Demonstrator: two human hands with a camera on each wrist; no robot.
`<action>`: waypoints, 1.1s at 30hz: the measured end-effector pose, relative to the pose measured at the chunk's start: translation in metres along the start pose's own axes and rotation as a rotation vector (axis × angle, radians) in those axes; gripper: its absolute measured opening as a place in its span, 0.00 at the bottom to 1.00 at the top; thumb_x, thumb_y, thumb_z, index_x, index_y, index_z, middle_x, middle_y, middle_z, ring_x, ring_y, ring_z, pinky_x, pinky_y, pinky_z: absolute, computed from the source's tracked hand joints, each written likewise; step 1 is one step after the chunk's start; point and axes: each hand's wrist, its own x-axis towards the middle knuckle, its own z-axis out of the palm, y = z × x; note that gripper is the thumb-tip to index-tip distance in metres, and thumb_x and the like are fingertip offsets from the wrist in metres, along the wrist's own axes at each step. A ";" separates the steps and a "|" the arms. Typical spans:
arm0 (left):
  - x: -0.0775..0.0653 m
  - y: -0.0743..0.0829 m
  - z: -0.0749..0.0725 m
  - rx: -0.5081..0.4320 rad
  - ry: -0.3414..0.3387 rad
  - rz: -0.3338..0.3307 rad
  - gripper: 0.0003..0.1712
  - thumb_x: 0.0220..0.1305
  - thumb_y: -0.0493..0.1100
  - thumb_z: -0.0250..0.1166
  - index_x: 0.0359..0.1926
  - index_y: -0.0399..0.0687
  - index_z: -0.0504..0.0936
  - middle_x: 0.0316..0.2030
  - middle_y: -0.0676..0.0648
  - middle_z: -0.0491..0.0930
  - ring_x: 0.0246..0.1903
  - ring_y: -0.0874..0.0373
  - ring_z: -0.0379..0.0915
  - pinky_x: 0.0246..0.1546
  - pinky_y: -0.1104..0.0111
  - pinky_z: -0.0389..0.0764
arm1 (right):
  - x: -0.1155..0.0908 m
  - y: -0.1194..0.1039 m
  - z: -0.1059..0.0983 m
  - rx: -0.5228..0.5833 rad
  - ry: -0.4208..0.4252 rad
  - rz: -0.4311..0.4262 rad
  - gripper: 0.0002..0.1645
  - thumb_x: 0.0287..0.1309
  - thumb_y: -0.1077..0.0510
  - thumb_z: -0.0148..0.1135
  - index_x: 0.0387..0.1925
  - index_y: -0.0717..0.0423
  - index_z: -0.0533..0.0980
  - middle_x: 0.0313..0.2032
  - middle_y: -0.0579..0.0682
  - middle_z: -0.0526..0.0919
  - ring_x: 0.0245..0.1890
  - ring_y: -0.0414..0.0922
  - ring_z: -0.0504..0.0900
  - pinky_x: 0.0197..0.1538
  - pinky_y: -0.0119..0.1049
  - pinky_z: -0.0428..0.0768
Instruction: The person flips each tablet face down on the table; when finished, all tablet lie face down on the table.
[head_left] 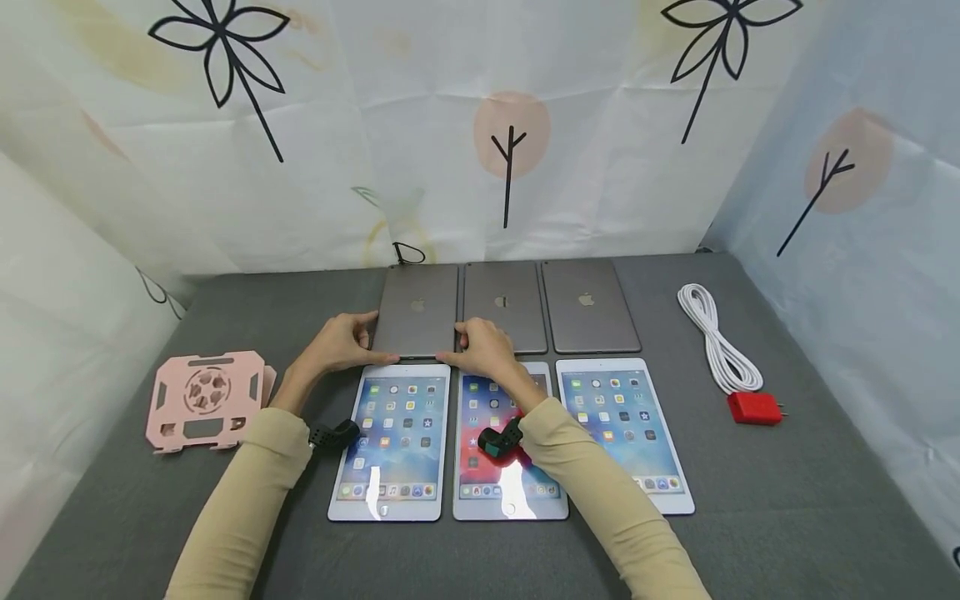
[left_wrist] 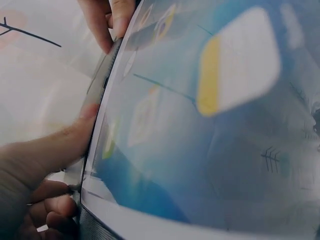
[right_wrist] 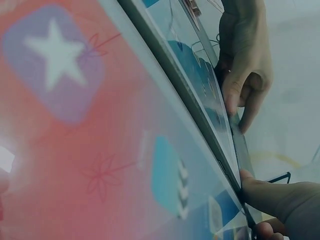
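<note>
A grey-backed tablet (head_left: pixel 417 304) lies face down at the left of the back row. My left hand (head_left: pixel 343 343) grips its near left corner, thumb along the near edge and fingers at the left side. At the near right corner, my right hand (head_left: pixel 483 347) holds it the same way. Just below the hands, a white-framed tablet (head_left: pixel 393 442) lies with its lit screen up. In the left wrist view that lit screen (left_wrist: pixel 165 125) fills most of the picture, beside my left hand (left_wrist: pixel 40 165). My right hand (right_wrist: pixel 285 205) shows at the lower right of the right wrist view.
Two more face-down tablets, one in the middle (head_left: pixel 504 308) and one at right (head_left: pixel 590 307), complete the back row. Lit tablets stand in front, centre (head_left: pixel 480 400) and right (head_left: pixel 622 433). A pink case (head_left: pixel 180 392) lies left; a white cable (head_left: pixel 716 342) and red charger (head_left: pixel 754 408) lie right.
</note>
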 end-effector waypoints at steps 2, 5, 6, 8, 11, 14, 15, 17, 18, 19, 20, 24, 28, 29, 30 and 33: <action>0.001 -0.001 0.000 0.015 -0.008 -0.005 0.59 0.50 0.55 0.81 0.74 0.29 0.63 0.17 0.53 0.67 0.19 0.62 0.60 0.26 0.69 0.66 | 0.000 0.000 0.000 0.006 0.005 -0.004 0.21 0.57 0.42 0.75 0.31 0.55 0.80 0.26 0.47 0.78 0.19 0.37 0.59 0.26 0.32 0.56; 0.002 -0.002 0.000 0.033 -0.017 -0.004 0.59 0.51 0.56 0.81 0.74 0.30 0.64 0.14 0.55 0.64 0.17 0.62 0.57 0.23 0.70 0.63 | 0.000 -0.001 -0.001 0.019 0.007 -0.006 0.22 0.57 0.43 0.75 0.25 0.53 0.76 0.29 0.51 0.82 0.17 0.38 0.56 0.24 0.31 0.53; 0.002 -0.002 0.000 0.035 -0.019 -0.007 0.59 0.51 0.56 0.81 0.74 0.30 0.63 0.14 0.55 0.64 0.17 0.63 0.56 0.23 0.70 0.63 | 0.000 -0.001 -0.001 0.020 0.006 -0.005 0.23 0.57 0.43 0.75 0.24 0.52 0.74 0.32 0.52 0.83 0.17 0.38 0.56 0.24 0.31 0.53; 0.003 -0.003 0.001 0.034 -0.019 -0.008 0.58 0.52 0.56 0.80 0.74 0.31 0.63 0.14 0.55 0.64 0.16 0.63 0.56 0.22 0.70 0.62 | 0.001 -0.001 -0.001 0.021 0.005 -0.001 0.25 0.57 0.43 0.75 0.20 0.50 0.70 0.41 0.53 0.88 0.18 0.38 0.56 0.24 0.31 0.53; 0.003 -0.003 0.001 0.037 -0.020 -0.012 0.58 0.52 0.57 0.80 0.74 0.31 0.63 0.14 0.55 0.64 0.16 0.63 0.55 0.22 0.70 0.62 | 0.001 -0.001 -0.001 0.019 0.001 0.007 0.29 0.57 0.43 0.75 0.18 0.49 0.66 0.58 0.52 0.86 0.18 0.38 0.57 0.24 0.31 0.53; 0.003 -0.003 0.002 0.037 -0.023 -0.019 0.58 0.52 0.58 0.80 0.74 0.32 0.63 0.14 0.55 0.64 0.17 0.63 0.55 0.22 0.71 0.61 | 0.002 0.000 0.000 0.014 0.000 0.012 0.30 0.57 0.43 0.75 0.17 0.48 0.65 0.65 0.51 0.81 0.18 0.38 0.56 0.24 0.30 0.53; 0.003 -0.003 0.001 0.038 -0.024 -0.019 0.58 0.52 0.58 0.80 0.74 0.32 0.63 0.14 0.55 0.64 0.17 0.63 0.55 0.22 0.71 0.61 | 0.002 0.000 0.000 0.012 0.000 0.013 0.30 0.57 0.43 0.75 0.17 0.48 0.64 0.64 0.51 0.82 0.18 0.38 0.56 0.24 0.30 0.53; 0.003 -0.003 0.001 0.036 -0.028 -0.022 0.58 0.52 0.57 0.80 0.75 0.32 0.63 0.14 0.55 0.64 0.17 0.62 0.55 0.22 0.71 0.61 | 0.002 0.000 0.000 0.009 0.001 0.011 0.29 0.57 0.42 0.75 0.17 0.48 0.65 0.61 0.52 0.84 0.18 0.38 0.57 0.24 0.30 0.53; 0.003 -0.003 0.001 0.034 -0.029 -0.025 0.58 0.52 0.57 0.80 0.75 0.32 0.63 0.14 0.55 0.64 0.17 0.62 0.55 0.22 0.71 0.61 | 0.002 -0.001 0.000 0.006 0.002 0.010 0.29 0.57 0.42 0.75 0.18 0.49 0.66 0.57 0.53 0.86 0.18 0.38 0.57 0.24 0.30 0.54; 0.003 -0.003 0.001 0.033 -0.031 -0.027 0.58 0.52 0.57 0.80 0.75 0.32 0.63 0.14 0.55 0.64 0.17 0.62 0.55 0.22 0.71 0.61 | 0.002 -0.001 0.000 0.003 0.004 0.008 0.28 0.57 0.42 0.75 0.19 0.50 0.68 0.55 0.53 0.87 0.18 0.38 0.58 0.24 0.30 0.54; 0.003 -0.003 0.001 0.031 -0.032 -0.027 0.58 0.52 0.57 0.80 0.75 0.32 0.63 0.14 0.55 0.64 0.17 0.62 0.55 0.22 0.71 0.61 | 0.002 -0.001 0.000 -0.002 0.003 0.007 0.26 0.58 0.42 0.75 0.20 0.51 0.70 0.52 0.53 0.88 0.18 0.38 0.58 0.24 0.31 0.54; 0.001 -0.002 0.001 0.023 -0.022 -0.020 0.58 0.53 0.56 0.79 0.75 0.31 0.62 0.15 0.54 0.65 0.18 0.62 0.57 0.22 0.70 0.62 | -0.001 -0.003 -0.002 -0.017 -0.009 -0.005 0.27 0.59 0.44 0.74 0.52 0.57 0.83 0.35 0.50 0.84 0.19 0.38 0.61 0.23 0.30 0.55; -0.002 0.001 0.002 0.021 0.006 -0.012 0.57 0.54 0.56 0.79 0.74 0.29 0.63 0.18 0.52 0.67 0.20 0.60 0.59 0.24 0.68 0.63 | -0.006 -0.004 -0.007 0.000 -0.034 -0.053 0.38 0.60 0.49 0.73 0.69 0.56 0.73 0.35 0.49 0.79 0.27 0.40 0.68 0.28 0.31 0.63; -0.003 0.002 0.003 0.022 0.014 -0.007 0.56 0.54 0.55 0.79 0.74 0.29 0.64 0.18 0.51 0.68 0.20 0.60 0.59 0.25 0.68 0.64 | -0.007 -0.003 -0.009 0.014 -0.042 -0.072 0.37 0.60 0.51 0.73 0.68 0.56 0.74 0.38 0.51 0.80 0.31 0.42 0.70 0.31 0.32 0.66; -0.004 0.003 0.003 0.024 0.023 -0.001 0.55 0.54 0.54 0.79 0.73 0.28 0.65 0.19 0.51 0.68 0.21 0.60 0.59 0.26 0.67 0.64 | -0.010 -0.002 -0.011 0.023 -0.050 -0.090 0.35 0.61 0.52 0.72 0.68 0.57 0.75 0.41 0.54 0.80 0.34 0.43 0.72 0.34 0.33 0.68; -0.007 0.010 0.004 0.033 0.045 0.037 0.50 0.56 0.51 0.78 0.71 0.28 0.68 0.20 0.50 0.68 0.22 0.59 0.60 0.30 0.65 0.66 | -0.017 0.003 -0.020 0.039 -0.075 -0.137 0.34 0.61 0.54 0.72 0.67 0.58 0.75 0.47 0.59 0.80 0.43 0.48 0.76 0.42 0.39 0.75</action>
